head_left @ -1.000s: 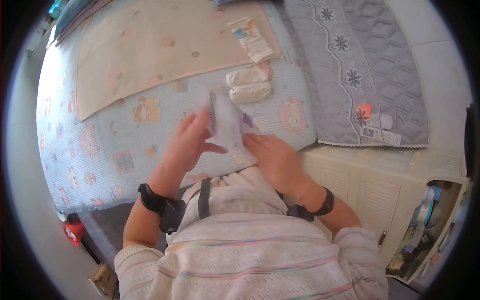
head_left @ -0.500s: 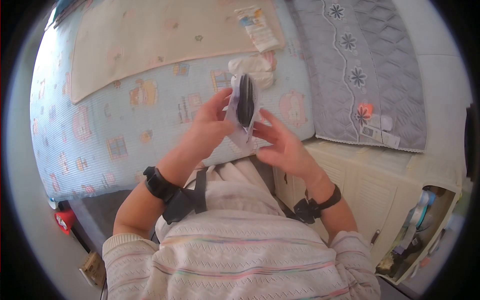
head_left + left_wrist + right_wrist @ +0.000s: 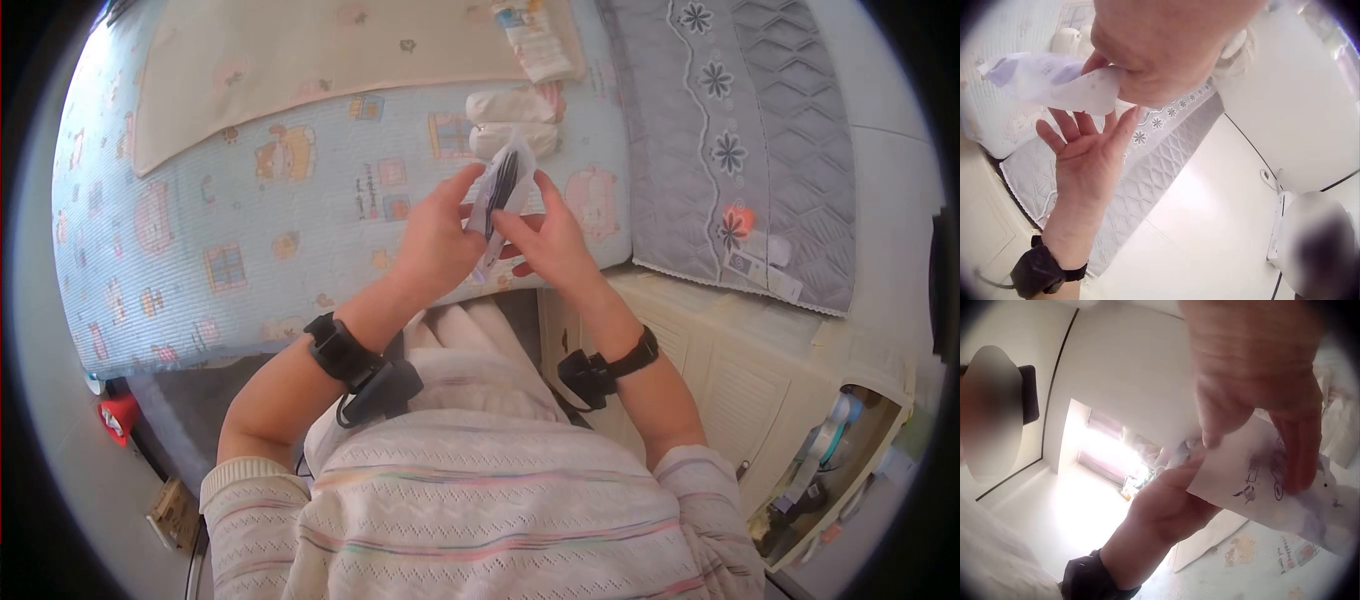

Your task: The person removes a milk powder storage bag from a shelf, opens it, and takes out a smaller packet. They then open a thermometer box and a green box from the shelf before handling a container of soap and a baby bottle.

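Observation:
A translucent white pouch with purple print [image 3: 1066, 78] stands upright between both hands, its mouth spread toward the head camera. Dark, flat, layered contents [image 3: 506, 180] show inside it. My left hand [image 3: 435, 240] grips the pouch by its left side, fingers behind and thumb near the front. On the opposite side, my right hand [image 3: 560, 245] has its thumb at the mouth against the dark contents and its fingers along the outer wall. In the right wrist view, those fingers lie across the printed face. What the contents are, I cannot tell.
Two white rolled bundles [image 3: 510, 138] lie on the patterned bed cover [image 3: 290, 215] just beyond the pouch. Farther back is a white item with a printed band [image 3: 535, 45]. A grey quilted mat [image 3: 680, 190] with an orange object [image 3: 738, 220] covers the right side, above a cream cabinet [image 3: 720, 370].
The pouch has turned so its opening and dark contents face up. My right hand has come in from beside it, thumb now at the mouth. The head view has shifted slightly.

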`<control>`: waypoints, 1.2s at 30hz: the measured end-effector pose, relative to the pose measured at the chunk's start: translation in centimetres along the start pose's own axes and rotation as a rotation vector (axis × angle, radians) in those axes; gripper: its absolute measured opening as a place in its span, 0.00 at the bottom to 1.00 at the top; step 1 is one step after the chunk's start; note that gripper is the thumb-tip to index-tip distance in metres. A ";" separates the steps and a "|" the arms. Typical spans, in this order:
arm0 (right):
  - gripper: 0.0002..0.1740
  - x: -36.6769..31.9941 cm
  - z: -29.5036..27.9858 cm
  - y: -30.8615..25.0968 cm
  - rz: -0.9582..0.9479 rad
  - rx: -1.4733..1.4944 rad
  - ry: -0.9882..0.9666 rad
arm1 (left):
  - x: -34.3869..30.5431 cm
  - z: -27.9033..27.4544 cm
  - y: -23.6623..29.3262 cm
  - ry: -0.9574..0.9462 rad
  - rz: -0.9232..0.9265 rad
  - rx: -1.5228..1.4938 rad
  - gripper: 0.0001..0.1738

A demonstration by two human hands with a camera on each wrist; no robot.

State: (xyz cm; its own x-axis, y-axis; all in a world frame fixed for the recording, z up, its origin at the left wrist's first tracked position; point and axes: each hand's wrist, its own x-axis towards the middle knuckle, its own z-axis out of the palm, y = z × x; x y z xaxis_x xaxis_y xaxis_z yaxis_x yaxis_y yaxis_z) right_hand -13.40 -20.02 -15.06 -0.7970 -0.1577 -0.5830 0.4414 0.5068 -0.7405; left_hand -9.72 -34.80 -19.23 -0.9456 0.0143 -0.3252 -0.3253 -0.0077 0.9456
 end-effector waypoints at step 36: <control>0.11 4.7 2.9 9.9 -0.620 -0.811 0.258 | 5.5 1.6 -9.7 0.031 -0.004 0.707 0.09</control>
State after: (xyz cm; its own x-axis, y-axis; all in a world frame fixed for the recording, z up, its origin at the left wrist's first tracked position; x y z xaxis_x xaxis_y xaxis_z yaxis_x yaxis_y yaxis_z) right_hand -11.59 -18.25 -26.08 -0.8947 -0.4462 -0.0195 -0.4055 0.8298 -0.3835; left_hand -11.74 -33.07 -30.15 -0.9477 -0.0159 -0.3187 -0.2537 0.6433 0.7224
